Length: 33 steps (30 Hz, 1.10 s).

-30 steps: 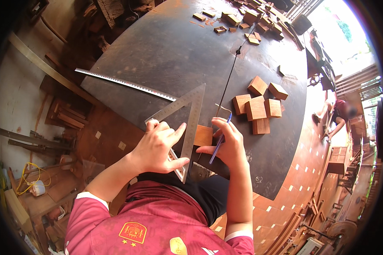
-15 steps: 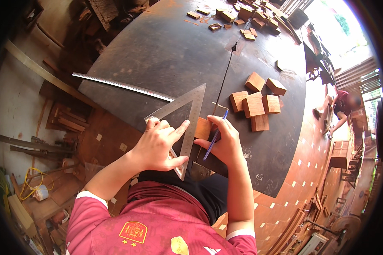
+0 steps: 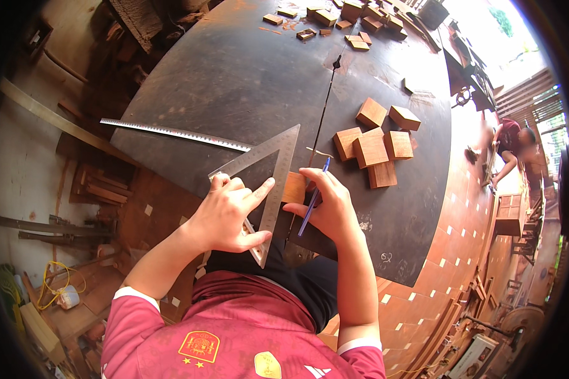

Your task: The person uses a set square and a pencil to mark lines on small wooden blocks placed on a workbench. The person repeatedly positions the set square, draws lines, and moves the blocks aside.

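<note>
My left hand (image 3: 232, 211) grips a metal triangle square (image 3: 277, 189), with the index finger stretched along it and the thumb pressed near its lower corner. Against the square's right edge sits a small reddish-brown wooden block (image 3: 294, 188). The thumb and forefinger of my right hand (image 3: 336, 211) hold this block from the right. A blue pen (image 3: 314, 197) lies slanted across that same hand, tucked by the fingers. The underside of the block and how the square meets it are hidden.
A steel ruler (image 3: 177, 134) lies on the dark tabletop (image 3: 234, 76), its right end by the square. Several wooden blocks (image 3: 370, 148) cluster right of my hands; more pieces (image 3: 325, 17) are scattered at the far end. Another person (image 3: 509, 148) is low down at the far right.
The whole view has shifted slightly, so the table and blocks appear a little further left. My hands keep nearly the same hold on the square, block and pen.
</note>
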Each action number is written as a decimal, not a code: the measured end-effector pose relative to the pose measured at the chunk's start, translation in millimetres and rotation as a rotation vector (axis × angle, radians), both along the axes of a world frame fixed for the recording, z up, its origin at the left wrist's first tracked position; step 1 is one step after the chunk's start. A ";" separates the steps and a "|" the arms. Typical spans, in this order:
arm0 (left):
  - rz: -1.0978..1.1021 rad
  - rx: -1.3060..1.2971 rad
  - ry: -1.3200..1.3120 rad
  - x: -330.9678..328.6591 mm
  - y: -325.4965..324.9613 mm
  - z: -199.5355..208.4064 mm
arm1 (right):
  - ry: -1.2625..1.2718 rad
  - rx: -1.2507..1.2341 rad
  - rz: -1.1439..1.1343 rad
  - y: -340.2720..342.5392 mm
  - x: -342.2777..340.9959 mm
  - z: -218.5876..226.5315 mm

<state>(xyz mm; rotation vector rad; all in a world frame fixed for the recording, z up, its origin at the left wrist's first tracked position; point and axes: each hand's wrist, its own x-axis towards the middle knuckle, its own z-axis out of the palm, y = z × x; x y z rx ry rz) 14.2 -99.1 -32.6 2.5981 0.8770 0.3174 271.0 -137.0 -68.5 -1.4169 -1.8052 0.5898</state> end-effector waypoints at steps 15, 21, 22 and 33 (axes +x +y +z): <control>-0.007 0.014 0.031 -0.8 1.1 3.9 | -0.008 -0.018 -0.004 0.2 -0.2 -1.0; -0.012 0.019 0.033 0.6 1.3 5.5 | -0.024 0.001 -0.001 0.5 -0.5 -2.6; -0.012 0.021 0.030 0.8 1.1 5.0 | -0.021 0.003 -0.002 0.3 -0.8 -2.5; 0.001 0.009 0.019 0.4 -0.4 2.4 | 0.372 -0.001 -0.084 -1.4 2.9 0.6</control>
